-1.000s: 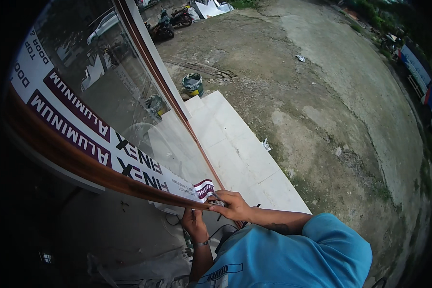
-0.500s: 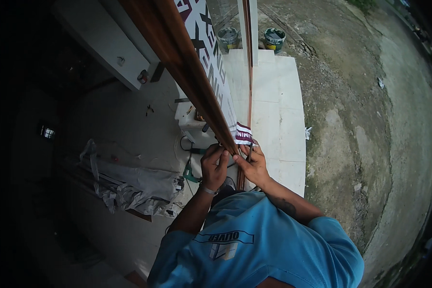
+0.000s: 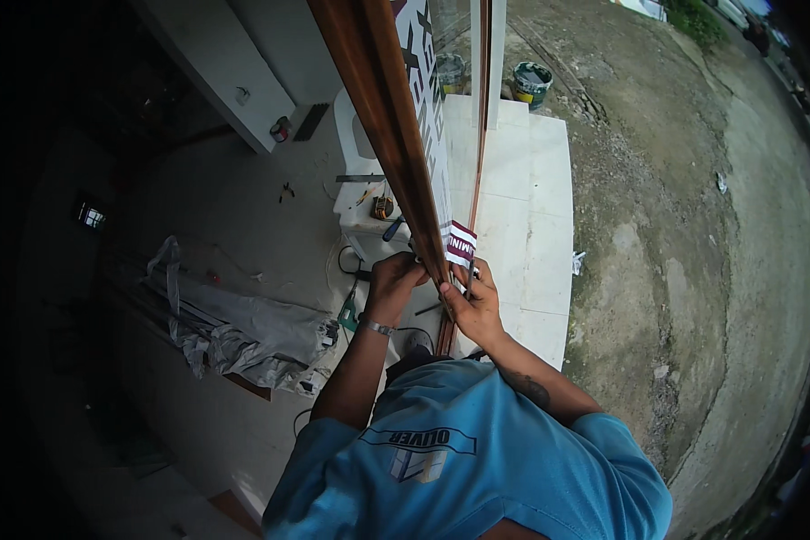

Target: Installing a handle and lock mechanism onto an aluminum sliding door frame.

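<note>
The brown wood-look frame [image 3: 391, 135] of a glazed panel runs down toward me, with white printed protective film [image 3: 420, 99] along it and a loose folded strip [image 3: 461, 243] near my hands. My left hand [image 3: 394, 286] is closed at the frame's left side, its fingertips partly hidden, so what they hold is unclear. My right hand [image 3: 475, 306] grips the frame from the right, thumb on the brown edge; a thin dark piece shows by its fingers. A blue-handled tool [image 3: 392, 229] lies just beyond my left hand on a white plastic chair [image 3: 353, 135].
A tape measure [image 3: 382, 207] is on the chair. A green power tool [image 3: 347, 313], pliers [image 3: 287, 192] and plastic-wrapped profiles [image 3: 243, 324] lie on the indoor floor [image 3: 198, 207]. Right are white tiles [image 3: 535, 252], two buckets [image 3: 532, 83] and rough concrete [image 3: 648, 225].
The view has swung from across the glass to down along the frame, bringing more of the indoor floor into sight. My left hand has shifted slightly along the frame, its thumb now less visible.
</note>
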Tool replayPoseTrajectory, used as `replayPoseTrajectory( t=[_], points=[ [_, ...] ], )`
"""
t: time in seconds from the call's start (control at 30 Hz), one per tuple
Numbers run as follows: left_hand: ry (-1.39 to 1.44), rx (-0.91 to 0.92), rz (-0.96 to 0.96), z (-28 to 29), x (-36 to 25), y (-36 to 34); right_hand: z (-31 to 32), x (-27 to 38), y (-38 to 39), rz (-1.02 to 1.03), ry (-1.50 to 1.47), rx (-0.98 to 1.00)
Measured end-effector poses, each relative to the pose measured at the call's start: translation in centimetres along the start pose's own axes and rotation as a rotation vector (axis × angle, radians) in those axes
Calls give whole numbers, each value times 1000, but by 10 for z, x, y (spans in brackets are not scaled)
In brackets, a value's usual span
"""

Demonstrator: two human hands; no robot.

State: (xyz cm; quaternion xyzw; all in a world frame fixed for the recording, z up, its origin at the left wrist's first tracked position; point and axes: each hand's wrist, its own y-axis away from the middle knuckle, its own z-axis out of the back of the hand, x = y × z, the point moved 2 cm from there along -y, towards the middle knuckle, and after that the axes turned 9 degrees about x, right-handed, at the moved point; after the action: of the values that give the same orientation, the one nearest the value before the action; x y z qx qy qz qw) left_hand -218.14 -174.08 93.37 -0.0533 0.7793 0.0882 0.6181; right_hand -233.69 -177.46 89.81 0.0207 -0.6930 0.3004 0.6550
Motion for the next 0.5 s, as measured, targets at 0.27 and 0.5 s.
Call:
replayPoseTrajectory(
  t=[0.27, 0.5],
  points=[
    [-289, 175, -68, 11, -15, -13, -2, 1, 1, -36, -75, -5],
    [-202, 217, -215, 14, 15, -1, 2, 9, -1, -14, 20, 50]
  ],
)
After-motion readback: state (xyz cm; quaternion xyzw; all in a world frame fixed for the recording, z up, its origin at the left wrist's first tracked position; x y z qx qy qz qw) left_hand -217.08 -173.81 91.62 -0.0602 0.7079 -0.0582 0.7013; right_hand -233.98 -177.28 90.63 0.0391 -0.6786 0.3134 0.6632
